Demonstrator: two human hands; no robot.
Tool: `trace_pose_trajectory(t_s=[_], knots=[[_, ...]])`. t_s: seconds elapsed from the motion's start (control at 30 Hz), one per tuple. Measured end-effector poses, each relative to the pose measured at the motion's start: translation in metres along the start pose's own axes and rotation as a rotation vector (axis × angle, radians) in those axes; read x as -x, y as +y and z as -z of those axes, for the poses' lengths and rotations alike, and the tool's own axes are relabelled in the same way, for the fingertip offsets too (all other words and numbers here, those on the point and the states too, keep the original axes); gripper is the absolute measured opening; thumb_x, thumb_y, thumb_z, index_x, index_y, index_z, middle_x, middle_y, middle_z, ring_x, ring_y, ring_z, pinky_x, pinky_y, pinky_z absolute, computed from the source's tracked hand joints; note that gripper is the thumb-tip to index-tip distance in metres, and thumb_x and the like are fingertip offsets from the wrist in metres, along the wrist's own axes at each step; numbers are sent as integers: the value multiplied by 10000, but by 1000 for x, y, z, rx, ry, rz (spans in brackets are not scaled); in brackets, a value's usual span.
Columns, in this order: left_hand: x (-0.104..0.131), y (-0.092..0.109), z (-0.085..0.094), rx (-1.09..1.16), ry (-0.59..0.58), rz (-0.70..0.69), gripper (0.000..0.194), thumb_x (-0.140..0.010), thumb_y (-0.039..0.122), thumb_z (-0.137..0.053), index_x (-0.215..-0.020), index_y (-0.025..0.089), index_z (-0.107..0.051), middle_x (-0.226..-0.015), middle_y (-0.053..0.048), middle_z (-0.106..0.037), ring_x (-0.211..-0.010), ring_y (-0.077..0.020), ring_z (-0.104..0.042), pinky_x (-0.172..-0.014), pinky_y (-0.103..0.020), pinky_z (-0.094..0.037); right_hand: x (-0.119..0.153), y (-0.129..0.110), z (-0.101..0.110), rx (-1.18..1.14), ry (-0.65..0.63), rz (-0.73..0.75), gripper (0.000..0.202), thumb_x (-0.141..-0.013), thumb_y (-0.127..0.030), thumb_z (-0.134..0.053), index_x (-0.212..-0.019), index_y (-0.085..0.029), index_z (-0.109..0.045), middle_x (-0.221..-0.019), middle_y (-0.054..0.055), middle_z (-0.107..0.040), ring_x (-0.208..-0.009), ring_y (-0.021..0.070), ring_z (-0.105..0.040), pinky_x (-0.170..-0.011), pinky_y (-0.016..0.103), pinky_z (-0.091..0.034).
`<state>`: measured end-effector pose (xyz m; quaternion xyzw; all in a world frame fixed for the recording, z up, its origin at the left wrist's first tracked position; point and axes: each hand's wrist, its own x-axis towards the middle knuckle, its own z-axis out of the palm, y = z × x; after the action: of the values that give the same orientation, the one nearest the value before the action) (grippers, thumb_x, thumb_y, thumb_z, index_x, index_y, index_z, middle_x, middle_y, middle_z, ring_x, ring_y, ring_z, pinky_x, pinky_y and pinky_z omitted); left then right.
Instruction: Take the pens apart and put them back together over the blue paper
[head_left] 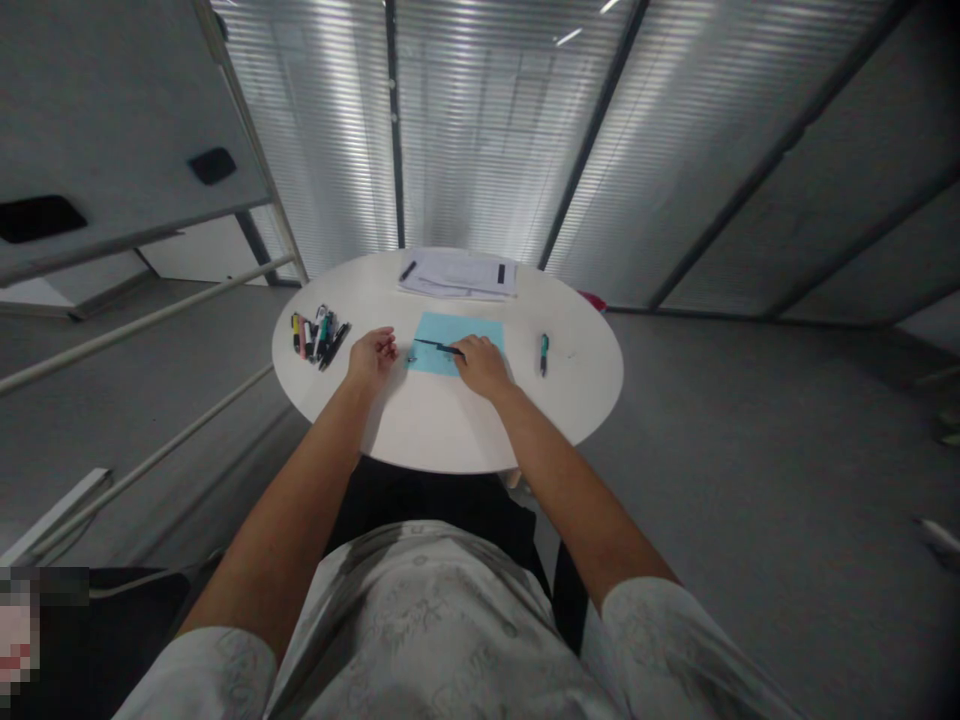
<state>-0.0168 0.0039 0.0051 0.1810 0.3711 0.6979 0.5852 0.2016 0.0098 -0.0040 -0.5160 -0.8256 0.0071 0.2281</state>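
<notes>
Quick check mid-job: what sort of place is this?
Probably an office or meeting room: there is a rounded white table, a pile of pens and markers and a stack of papers on it, and tall slatted blinds beyond.

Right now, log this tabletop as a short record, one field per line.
Surface: rounded white table
Sheet: light-blue rectangular paper
Right hand: holding a dark, thin-bladed tool over the blue paper; exact kind unclear
Left hand: left of the blue paper, fingers loosely curled
Left side: cluster of multicoloured pens and markers
Right side: single slim teal-and-black pen
Far edge: stack of white papers
</notes>
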Motion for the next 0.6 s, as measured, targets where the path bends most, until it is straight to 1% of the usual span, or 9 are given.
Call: trace_pose_trajectory(t_s=[0.17, 0.37, 0.6], knots=[[3, 1, -2, 4, 2, 0, 159, -641, 36, -575, -744, 155, -595, -611, -20, -541, -526, -105, -493, -523, -242, -409, 0, 0, 0, 2, -3, -13, 287, -946, -259, -498, -1164, -254, -683, -1144, 89, -634, -1059, 267, -503, -890, 406, -414], [4, 1, -2, 6, 9, -2, 150, -649, 33, -579, -737, 154, -593, -609, -20, -536, -530, -105, -498, -528, -243, -406, -1, 2, -2, -1, 13, -11, 283, -942, -277, -510, -1165, -250, -682, -1167, 85, -641, -1067, 273, -500, -901, 414, -414], [2, 0, -1, 2, 7, 3, 151, -637, 45, -588, -743, 152, -603, -618, -17, -542, -532, -105, -501, -519, -236, -406, -1, 3, -2, 13, -1, -36, 261, -945, -293, -501, -1109, -231, -694, -1137, 96, -662, -1068, 283, -500, -911, 431, -415]])
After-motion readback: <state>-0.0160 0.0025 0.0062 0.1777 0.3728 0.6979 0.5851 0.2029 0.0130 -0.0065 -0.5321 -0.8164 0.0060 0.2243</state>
